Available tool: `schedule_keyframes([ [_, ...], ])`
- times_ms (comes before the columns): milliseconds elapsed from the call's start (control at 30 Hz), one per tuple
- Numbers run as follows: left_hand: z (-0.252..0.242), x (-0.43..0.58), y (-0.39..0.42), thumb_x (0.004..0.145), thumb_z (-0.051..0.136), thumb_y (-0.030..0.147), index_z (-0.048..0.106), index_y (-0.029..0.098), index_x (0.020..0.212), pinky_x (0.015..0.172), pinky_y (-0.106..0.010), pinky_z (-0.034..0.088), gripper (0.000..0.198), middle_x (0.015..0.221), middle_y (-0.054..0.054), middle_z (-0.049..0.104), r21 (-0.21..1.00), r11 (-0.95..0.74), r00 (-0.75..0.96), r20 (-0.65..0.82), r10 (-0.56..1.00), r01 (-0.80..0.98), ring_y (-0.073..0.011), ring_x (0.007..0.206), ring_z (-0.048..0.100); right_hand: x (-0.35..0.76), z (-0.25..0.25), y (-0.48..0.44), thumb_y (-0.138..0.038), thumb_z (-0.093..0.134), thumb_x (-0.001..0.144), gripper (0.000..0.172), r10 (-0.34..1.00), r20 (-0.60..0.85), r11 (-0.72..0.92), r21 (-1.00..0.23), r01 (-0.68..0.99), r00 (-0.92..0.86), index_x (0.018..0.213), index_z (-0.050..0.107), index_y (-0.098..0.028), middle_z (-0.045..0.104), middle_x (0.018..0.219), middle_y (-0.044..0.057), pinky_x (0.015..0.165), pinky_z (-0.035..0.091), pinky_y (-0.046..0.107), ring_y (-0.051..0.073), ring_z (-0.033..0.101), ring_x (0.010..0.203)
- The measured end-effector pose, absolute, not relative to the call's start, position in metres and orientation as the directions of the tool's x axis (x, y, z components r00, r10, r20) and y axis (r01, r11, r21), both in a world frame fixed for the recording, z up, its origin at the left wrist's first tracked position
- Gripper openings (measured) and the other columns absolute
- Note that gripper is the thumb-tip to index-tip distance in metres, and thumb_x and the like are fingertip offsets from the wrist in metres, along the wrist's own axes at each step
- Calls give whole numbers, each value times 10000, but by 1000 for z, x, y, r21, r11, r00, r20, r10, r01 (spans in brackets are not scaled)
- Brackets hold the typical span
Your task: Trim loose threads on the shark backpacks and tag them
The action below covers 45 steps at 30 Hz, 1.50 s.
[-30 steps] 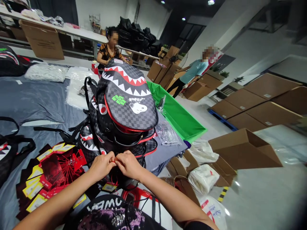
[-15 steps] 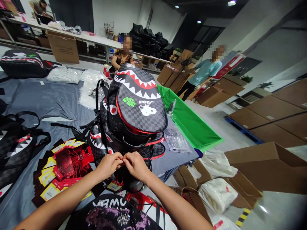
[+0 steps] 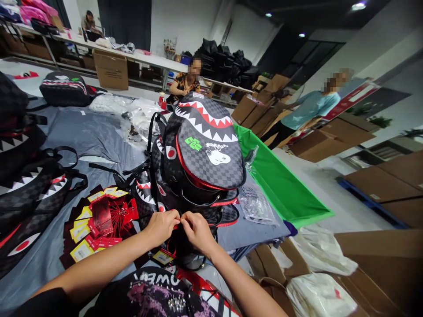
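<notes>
A stack of black checkered backpacks (image 3: 211,171) with printed shark teeth stands in front of me. At the lower front of the stack, my left hand (image 3: 162,226) and my right hand (image 3: 199,231) meet fingertip to fingertip. Both are closed in a pinch on a thin red cord, mostly hidden by the fingers. Below them hangs a hang tag (image 3: 163,256) with a yellow-edged label, its red cord looping upward. Left of my left hand, a fanned pile of red and black hang tags (image 3: 99,224) with red cords lies on the grey-covered table (image 3: 102,136).
More shark-print backpacks (image 3: 29,193) are piled at the left. A green fabric bin (image 3: 284,185) stands beyond the table's right edge. Cardboard boxes (image 3: 373,264) and white plastic bags (image 3: 320,293) lie at the right. One person (image 3: 185,83) sits behind the stack; another (image 3: 307,110) stands farther right.
My view has turned left, so the scene sits farther right. Both hands stay pinched together at the front of the stack, with only slight finger movement.
</notes>
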<state>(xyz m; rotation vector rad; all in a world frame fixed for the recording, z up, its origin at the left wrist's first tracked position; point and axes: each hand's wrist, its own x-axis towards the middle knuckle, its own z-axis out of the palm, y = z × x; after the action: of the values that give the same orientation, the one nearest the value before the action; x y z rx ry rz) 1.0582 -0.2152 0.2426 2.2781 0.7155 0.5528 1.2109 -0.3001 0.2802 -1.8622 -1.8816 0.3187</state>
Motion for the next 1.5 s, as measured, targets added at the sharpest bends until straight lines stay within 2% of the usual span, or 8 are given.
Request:
schedule_keyframes([
  [133, 242, 1057, -208, 919, 510, 205, 666, 227, 869, 644, -218, 377, 166, 702, 38, 675, 816, -517, 813, 105, 572, 258, -117, 669, 623, 1211, 279, -302, -202, 469, 917, 157, 988, 156, 64, -466, 882, 11, 799, 573, -202, 624, 711, -2, 728, 362, 280, 148, 531, 660],
  [467, 235, 1065, -215, 918, 468, 206, 635, 192, 896, 673, -261, 395, 169, 841, -34, 700, 737, -619, 745, 245, 621, 273, -168, 765, 644, 1215, 279, -298, -258, 452, 930, 204, 990, 112, -13, -553, 833, 90, 752, 540, -207, 607, 706, 4, 665, 362, 267, 158, 536, 669],
  [700, 232, 1064, -206, 878, 467, 278, 642, 171, 870, 559, -208, 390, 206, 628, 30, 610, 981, -181, 810, 45, 585, 76, -102, 519, 544, 1208, 281, -305, -199, 460, 922, 185, 984, 156, 0, -487, 874, 87, 774, 571, -209, 636, 731, 10, 691, 368, 273, 161, 558, 705],
  [867, 225, 1069, -197, 898, 427, 272, 655, 180, 811, 579, -209, 387, 261, 687, 16, 620, 933, -352, 853, 127, 507, 70, -91, 516, 541, 1210, 274, -304, -164, 519, 865, 116, 978, 185, -18, -396, 918, 99, 783, 585, -212, 636, 726, 3, 690, 358, 271, 158, 535, 699],
  [1000, 226, 1068, -198, 879, 462, 264, 629, 210, 896, 633, -216, 396, 177, 753, 16, 652, 927, -370, 839, 150, 524, 66, -119, 624, 576, 1211, 273, -301, -163, 507, 872, 129, 970, 184, -60, -445, 894, 157, 782, 588, -208, 635, 722, -5, 667, 352, 257, 145, 533, 680],
  [1167, 223, 1073, -201, 910, 429, 327, 587, 189, 742, 652, -235, 379, 269, 685, -1, 620, 917, -392, 774, 191, 603, 79, -135, 665, 559, 1211, 276, -299, -147, 499, 874, 145, 970, 172, -69, -480, 874, 171, 767, 579, -202, 633, 719, -8, 664, 351, 253, 139, 535, 670],
  [1367, 217, 1077, -197, 889, 410, 402, 563, 163, 754, 503, -213, 346, 314, 565, 13, 578, 996, -68, 873, -23, 487, 64, -91, 444, 462, 1216, 273, -301, -142, 487, 882, 135, 974, 225, 89, -399, 913, 3, 808, 580, -206, 628, 726, -9, 699, 352, 269, 135, 531, 652],
  [1500, 224, 1076, -197, 837, 490, 329, 566, 156, 756, 541, -207, 387, 206, 664, 9, 629, 997, -59, 864, -9, 503, 45, -85, 497, 532, 1217, 273, -302, -159, 470, 904, 145, 976, 218, 83, -395, 915, 6, 821, 580, -206, 630, 728, -6, 710, 353, 274, 137, 531, 655],
])
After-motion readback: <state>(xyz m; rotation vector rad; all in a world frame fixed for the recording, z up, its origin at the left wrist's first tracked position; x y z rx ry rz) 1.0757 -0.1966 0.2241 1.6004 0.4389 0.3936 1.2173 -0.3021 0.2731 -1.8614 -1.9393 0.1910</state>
